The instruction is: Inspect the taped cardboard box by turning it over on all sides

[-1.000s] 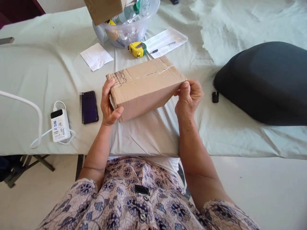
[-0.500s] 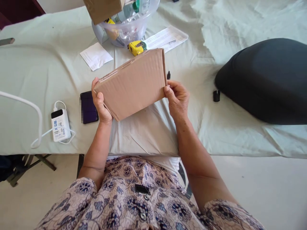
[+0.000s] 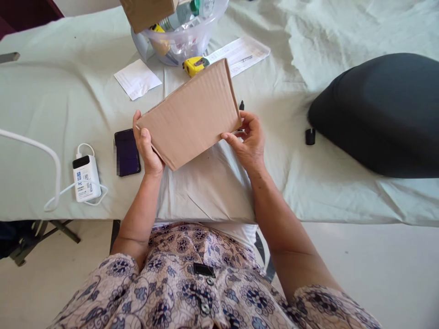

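A brown cardboard box is held up above the table's near edge, tilted so that one broad plain face is turned toward me. My left hand grips its lower left corner, thumb on the near face. My right hand holds the lower right edge, fingers curled behind it and thumb along the bottom. A small black marker tip shows just behind the box's right edge.
The table is draped in a pale green cloth. On it lie a dark phone, a white power bank with cable, a paper slip, a yellow tape measure, a printed sheet, a clear tub, a black cushion and a small black cap.
The box has been tipped up from lying with its taped top in view to showing a plain face. My right hand has slid from the right end to under the lower right edge.
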Available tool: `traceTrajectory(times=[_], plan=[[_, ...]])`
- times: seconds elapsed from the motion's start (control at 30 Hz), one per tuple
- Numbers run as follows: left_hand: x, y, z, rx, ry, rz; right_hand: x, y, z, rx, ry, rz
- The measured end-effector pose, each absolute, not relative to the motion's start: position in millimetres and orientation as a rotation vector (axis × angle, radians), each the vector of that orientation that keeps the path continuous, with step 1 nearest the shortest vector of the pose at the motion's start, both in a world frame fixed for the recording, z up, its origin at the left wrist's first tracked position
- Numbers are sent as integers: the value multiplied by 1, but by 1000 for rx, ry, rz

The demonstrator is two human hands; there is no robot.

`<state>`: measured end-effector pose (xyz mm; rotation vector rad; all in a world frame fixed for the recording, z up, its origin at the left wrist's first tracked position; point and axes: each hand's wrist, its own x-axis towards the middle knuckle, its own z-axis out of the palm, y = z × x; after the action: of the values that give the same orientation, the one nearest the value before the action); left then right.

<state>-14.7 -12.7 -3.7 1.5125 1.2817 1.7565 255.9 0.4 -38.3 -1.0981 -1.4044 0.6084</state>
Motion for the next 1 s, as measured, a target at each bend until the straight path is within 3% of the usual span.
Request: traceTrajectory(times=[0.2,0.4,0.67,1.0], plan=[[-13,-11,-9,1398,1121,1767,250,-6,-41,-1147,-1551,437],[-6,-13,-8,1644,1130,1683,238,-16,-37,-1167,-1621,325],[-5,-17,3,1844,1231,1625,257,-6,-41,-1222,-1514,279],[1,-8,-12,2249,897,1601,256,-10,-37,-1117,-1309,368]])
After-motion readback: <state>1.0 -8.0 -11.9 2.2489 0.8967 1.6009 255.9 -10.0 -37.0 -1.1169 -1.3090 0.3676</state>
